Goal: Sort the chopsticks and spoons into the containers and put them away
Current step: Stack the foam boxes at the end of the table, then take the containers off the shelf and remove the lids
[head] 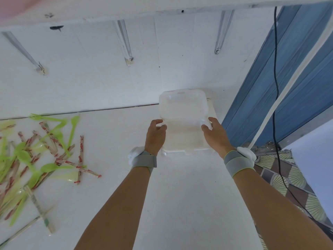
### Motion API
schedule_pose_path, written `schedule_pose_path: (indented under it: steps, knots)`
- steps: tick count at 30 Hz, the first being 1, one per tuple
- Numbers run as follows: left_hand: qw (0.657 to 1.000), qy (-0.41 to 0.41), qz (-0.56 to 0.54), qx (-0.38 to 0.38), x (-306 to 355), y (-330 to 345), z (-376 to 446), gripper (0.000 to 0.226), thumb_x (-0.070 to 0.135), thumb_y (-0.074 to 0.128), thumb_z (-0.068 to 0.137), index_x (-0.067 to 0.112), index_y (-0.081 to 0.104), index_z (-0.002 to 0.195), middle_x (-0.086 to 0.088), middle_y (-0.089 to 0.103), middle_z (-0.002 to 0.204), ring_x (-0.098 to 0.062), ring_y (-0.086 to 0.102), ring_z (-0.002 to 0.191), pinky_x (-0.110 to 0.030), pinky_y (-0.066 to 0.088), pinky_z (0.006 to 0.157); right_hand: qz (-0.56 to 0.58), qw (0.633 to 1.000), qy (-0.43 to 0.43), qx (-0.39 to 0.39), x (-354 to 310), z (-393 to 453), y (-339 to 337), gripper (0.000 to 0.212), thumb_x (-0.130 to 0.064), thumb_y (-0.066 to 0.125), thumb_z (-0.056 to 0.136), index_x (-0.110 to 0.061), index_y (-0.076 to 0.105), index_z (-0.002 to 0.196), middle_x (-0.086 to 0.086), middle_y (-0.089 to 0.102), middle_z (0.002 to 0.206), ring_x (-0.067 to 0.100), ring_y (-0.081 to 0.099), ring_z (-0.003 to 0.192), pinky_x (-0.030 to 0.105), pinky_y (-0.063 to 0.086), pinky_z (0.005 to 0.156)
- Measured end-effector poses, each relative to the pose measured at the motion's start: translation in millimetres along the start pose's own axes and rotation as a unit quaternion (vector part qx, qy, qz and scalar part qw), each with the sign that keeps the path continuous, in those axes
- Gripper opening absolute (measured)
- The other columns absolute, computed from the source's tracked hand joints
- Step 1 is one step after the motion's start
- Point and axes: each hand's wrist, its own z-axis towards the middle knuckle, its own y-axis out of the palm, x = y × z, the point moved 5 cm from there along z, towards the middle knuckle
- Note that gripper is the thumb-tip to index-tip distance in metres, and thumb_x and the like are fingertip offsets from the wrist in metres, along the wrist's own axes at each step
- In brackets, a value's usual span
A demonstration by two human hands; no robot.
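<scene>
Both hands are working the translucent white plastic clamshell container (182,121) at the far right of the white table (180,195), its lid standing open. The left hand (155,135) is curling fingers onto the container's left edge; the right hand (215,135) is gripping the right edge, forearms reaching straight out. This looks like setting up a container. The wrapped chopsticks (80,156) and green plastic spoons (23,156) are lying jumbled far left, well apart, so next comes bringing the container over.

Two bare forearms without sleeves rising from the lower frame, left hand (155,137) and right hand (215,136) ungloved, grey fabric wrist straps (144,161) at mid-frame, right strap edged yellow-green, white rounded modules (246,153) on each strap's outer side
</scene>
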Motion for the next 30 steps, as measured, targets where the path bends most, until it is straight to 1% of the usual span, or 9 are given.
schedule_pose_path:
  steps: [3, 5, 10, 13, 16, 18, 23, 26, 30]
  knots:
    - [1.000, 0.005, 0.008, -0.009, 2.1, 1.1, -2.5, 0.035, 0.017, 0.049, 0.101, 0.016, 0.052, 0.136, 0.003, 0.060, 0.089, -0.014, 0.053, 0.072, -0.028, 0.042, 0.067, -0.010, 1.000, 0.001, -0.004, 2.0, -2.6, -0.5, 0.051, -0.029, 0.043, 0.107, -0.018, 0.032, 0.155, 0.008, 0.045, 0.153, 0.030, 0.047, 0.135, 0.034, 0.039, 0.102]
    - [1.000, 0.003, 0.011, -0.014, 1.3, 1.1, -4.5, 0.036, 0.018, 0.049, 0.100, 0.018, 0.052, 0.136, -0.001, 0.063, 0.098, -0.015, 0.055, 0.075, -0.027, 0.045, 0.069, -0.013, 1.000, 0.000, -0.006, 2.2, -5.9, -0.8, 0.051, -0.028, 0.043, 0.107, -0.018, 0.031, 0.156, 0.009, 0.045, 0.154, 0.031, 0.046, 0.136, 0.037, 0.039, 0.106]
    - [1.000, -0.008, 0.013, 0.009, -0.5, -3.3, -11.2, 0.043, 0.027, 0.054, 0.098, 0.025, 0.047, 0.140, -0.013, 0.053, 0.138, -0.027, 0.057, 0.116, -0.042, 0.048, 0.103, -0.037, 0.999, 0.000, 0.017, -4.1, -16.0, -5.4, 0.053, -0.029, 0.045, 0.106, -0.016, 0.031, 0.156, 0.011, 0.041, 0.156, 0.034, 0.043, 0.140, 0.041, 0.039, 0.110]
    - [0.999, 0.004, 0.008, 0.046, 9.4, -18.9, -24.3, 0.042, 0.026, 0.054, 0.099, 0.023, 0.049, 0.140, -0.013, 0.048, 0.143, -0.025, 0.049, 0.130, -0.037, 0.043, 0.104, -0.054, 0.997, -0.019, 0.060, -14.1, -28.2, -9.8, 0.048, -0.030, 0.049, 0.103, -0.015, 0.040, 0.148, 0.013, 0.049, 0.148, 0.036, 0.050, 0.133, 0.046, 0.042, 0.111]
    - [0.998, 0.032, 0.003, 0.060, 22.5, -32.5, -32.8, 0.038, 0.026, 0.054, 0.099, 0.024, 0.051, 0.137, -0.008, 0.050, 0.142, -0.018, 0.050, 0.120, -0.030, 0.040, 0.091, -0.072, 0.990, -0.058, 0.109, -30.8, -38.9, -13.2, 0.040, -0.030, 0.053, 0.100, -0.015, 0.050, 0.138, 0.014, 0.055, 0.140, 0.036, 0.050, 0.129, 0.052, 0.042, 0.111]
    - [0.997, 0.054, 0.001, 0.061, 31.7, -45.5, -46.2, 0.035, 0.028, 0.055, 0.099, 0.027, 0.053, 0.133, -0.005, 0.053, 0.138, -0.016, 0.053, 0.116, -0.029, 0.041, 0.086, -0.069, 0.985, -0.094, 0.127, -47.3, -55.3, -12.1, 0.034, -0.028, 0.054, 0.100, -0.017, 0.053, 0.132, 0.011, 0.056, 0.136, 0.033, 0.049, 0.127, 0.049, 0.042, 0.109]
    - [0.990, 0.131, 0.012, 0.051, 57.2, -104.3, -94.7, 0.021, 0.032, 0.057, 0.098, 0.030, 0.062, 0.118, 0.005, 0.062, 0.125, -0.017, 0.062, 0.106, -0.023, 0.045, 0.075, 0.018, 0.972, -0.212, 0.099, -108.6, -130.5, 7.4, 0.016, -0.022, 0.054, 0.103, -0.021, 0.057, 0.118, -0.006, 0.059, 0.122, 0.010, 0.058, 0.105, 0.024, 0.046, 0.098]
    - [0.980, 0.185, 0.011, 0.070, 71.0, -157.7, -126.7, 0.011, 0.030, 0.057, 0.099, 0.028, 0.067, 0.102, 0.015, 0.068, 0.109, -0.015, 0.067, 0.094, -0.015, 0.046, 0.070, 0.086, 0.956, -0.273, 0.067, -157.0, -187.2, 25.2, 0.007, -0.020, 0.054, 0.103, -0.020, 0.061, 0.105, -0.008, 0.069, 0.105, 0.007, 0.066, 0.089, 0.008, 0.048, 0.076]
    - [0.962, 0.198, -0.044, 0.185, 68.8, -256.7, -163.2, 0.010, 0.026, 0.058, 0.099, 0.021, 0.065, 0.096, 0.013, 0.068, 0.097, -0.016, 0.068, 0.084, -0.016, 0.045, 0.063, 0.122, 0.926, -0.358, 0.006, -223.7, -263.2, 53.4, 0.014, -0.012, 0.054, 0.102, -0.019, 0.065, 0.097, -0.004, 0.071, 0.084, 0.016, 0.067, 0.076, 0.020, 0.051, 0.070]
